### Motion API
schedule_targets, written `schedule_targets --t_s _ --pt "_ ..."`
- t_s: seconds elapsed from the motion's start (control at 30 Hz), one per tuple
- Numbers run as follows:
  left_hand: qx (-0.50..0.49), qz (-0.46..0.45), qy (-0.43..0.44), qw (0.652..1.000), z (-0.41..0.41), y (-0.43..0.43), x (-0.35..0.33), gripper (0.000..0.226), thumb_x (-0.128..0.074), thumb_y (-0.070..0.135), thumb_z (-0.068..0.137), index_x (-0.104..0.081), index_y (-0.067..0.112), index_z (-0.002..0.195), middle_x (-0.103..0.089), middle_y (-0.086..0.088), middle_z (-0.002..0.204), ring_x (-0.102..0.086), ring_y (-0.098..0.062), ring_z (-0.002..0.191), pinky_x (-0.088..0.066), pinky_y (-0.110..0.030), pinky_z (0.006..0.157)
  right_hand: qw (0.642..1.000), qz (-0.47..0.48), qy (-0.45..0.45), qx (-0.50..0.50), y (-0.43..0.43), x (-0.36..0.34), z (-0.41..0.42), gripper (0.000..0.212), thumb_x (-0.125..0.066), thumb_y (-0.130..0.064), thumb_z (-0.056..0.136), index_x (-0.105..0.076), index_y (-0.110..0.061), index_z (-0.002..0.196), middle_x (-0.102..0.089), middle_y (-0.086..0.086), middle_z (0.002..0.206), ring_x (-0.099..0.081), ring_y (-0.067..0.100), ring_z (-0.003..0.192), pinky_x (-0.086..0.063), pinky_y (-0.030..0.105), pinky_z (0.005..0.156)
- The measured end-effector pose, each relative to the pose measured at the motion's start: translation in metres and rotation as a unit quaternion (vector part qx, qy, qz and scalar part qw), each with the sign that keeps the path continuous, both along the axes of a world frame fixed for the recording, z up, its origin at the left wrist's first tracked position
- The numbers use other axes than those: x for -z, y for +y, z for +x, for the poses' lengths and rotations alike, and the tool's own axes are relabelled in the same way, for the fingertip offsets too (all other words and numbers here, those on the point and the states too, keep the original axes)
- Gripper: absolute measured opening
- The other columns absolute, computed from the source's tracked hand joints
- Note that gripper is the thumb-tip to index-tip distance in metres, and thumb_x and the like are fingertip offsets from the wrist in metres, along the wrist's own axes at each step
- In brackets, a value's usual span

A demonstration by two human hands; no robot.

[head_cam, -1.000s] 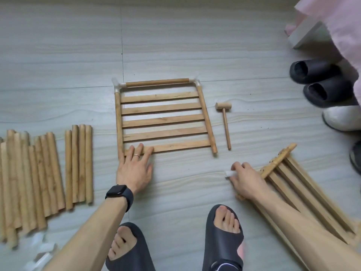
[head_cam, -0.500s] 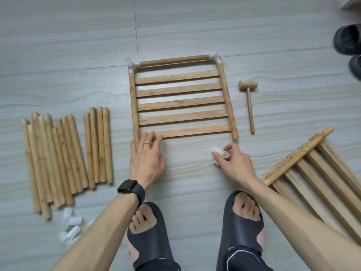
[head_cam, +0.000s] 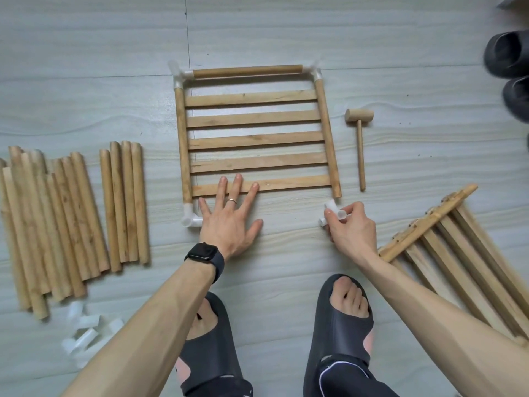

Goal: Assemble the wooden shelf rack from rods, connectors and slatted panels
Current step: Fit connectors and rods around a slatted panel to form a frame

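Right hand [head_cam: 352, 232] brought connector [head_cam: 330, 208] beside panel [head_cam: 253, 140] corner | left hand [head_cam: 229, 222] presses panel

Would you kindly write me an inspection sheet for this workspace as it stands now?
Surface: grey wood-grain floor.
Job's things: panel flat, frame rods on three sides, corner connectors at three corners; loose rods and spare connectors left; mallet and spare panels right.
Clutter: nothing seen.
Grippers: left hand flat, touching the nearest slat; right hand pinches a connector by the bare fourth corner.
Cables: nothing seen.
Surroundings: slippers far right; watch on left wrist.
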State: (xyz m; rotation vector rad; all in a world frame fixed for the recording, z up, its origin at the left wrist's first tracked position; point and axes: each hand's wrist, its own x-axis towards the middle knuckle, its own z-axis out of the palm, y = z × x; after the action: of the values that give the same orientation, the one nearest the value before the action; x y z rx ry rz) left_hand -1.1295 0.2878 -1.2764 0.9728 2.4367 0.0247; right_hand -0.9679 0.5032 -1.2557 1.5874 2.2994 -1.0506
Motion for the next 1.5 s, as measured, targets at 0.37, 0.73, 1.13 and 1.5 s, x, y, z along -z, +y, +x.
schedule_targets --t_s 0.37,0.73,1.13,1.5 --pt "-0.012 -0.002 -0.017 1.000 -0.002 0.005 -0.004 0.079 -0.032 0.066 0.097 0.017 0.044 0.155 0.023 0.004 0.166 0.026 -0.027 0.151 -0.008 -0.072 0.116 0.998 -0.009 0.028 0.059 0.005 0.002 0.003 0.039 -0.053 -0.066 0.084 -0.043 -0.029 0.090 -0.074 -0.003 0.072 -0.071 0.028 0.084 -0.053 0.047 0.088" --pt "-0.003 -0.006 -0.021 1.000 -0.007 0.007 -0.007 0.080 -0.035 0.065 0.097 0.015 0.044 0.156 0.022 0.004 0.166 0.025 -0.027 0.151 -0.011 -0.072 0.116 1.000 0.018 -0.010 0.001 0.012 0.004 0.000 0.042 -0.052 -0.064 0.091 -0.045 -0.025 0.104 -0.072 0.006 0.092 -0.067 0.033 0.094 -0.049 0.041 0.082" --pt "-0.171 0.213 0.123 0.954 -0.046 -0.069 -0.066 0.046 -0.060 0.025 0.092 -0.055 0.020 0.138 -0.038 -0.009 0.157 -0.049 -0.029 0.132 -0.045 -0.047 0.106 0.843 0.268 -0.098 -0.456 -0.061 -0.051 -0.058 0.059 -0.035 -0.061 0.095 -0.027 -0.025 0.141 -0.039 -0.008 0.050 -0.064 0.027 0.059 -0.028 0.031 0.050" --pt "-0.648 -0.006 0.065 0.759 -0.117 -0.272 -0.043 0.053 -0.042 0.032 0.104 -0.028 0.014 0.152 -0.038 -0.021 0.150 -0.038 -0.040 0.136 -0.036 -0.050 0.107 0.768 0.202 -0.027 -0.607 -0.147 -0.016 -0.123 0.082 -0.036 -0.059 0.091 -0.017 -0.021 0.161 -0.006 0.016 0.168 -0.013 0.041 0.154 -0.028 0.061 0.116"
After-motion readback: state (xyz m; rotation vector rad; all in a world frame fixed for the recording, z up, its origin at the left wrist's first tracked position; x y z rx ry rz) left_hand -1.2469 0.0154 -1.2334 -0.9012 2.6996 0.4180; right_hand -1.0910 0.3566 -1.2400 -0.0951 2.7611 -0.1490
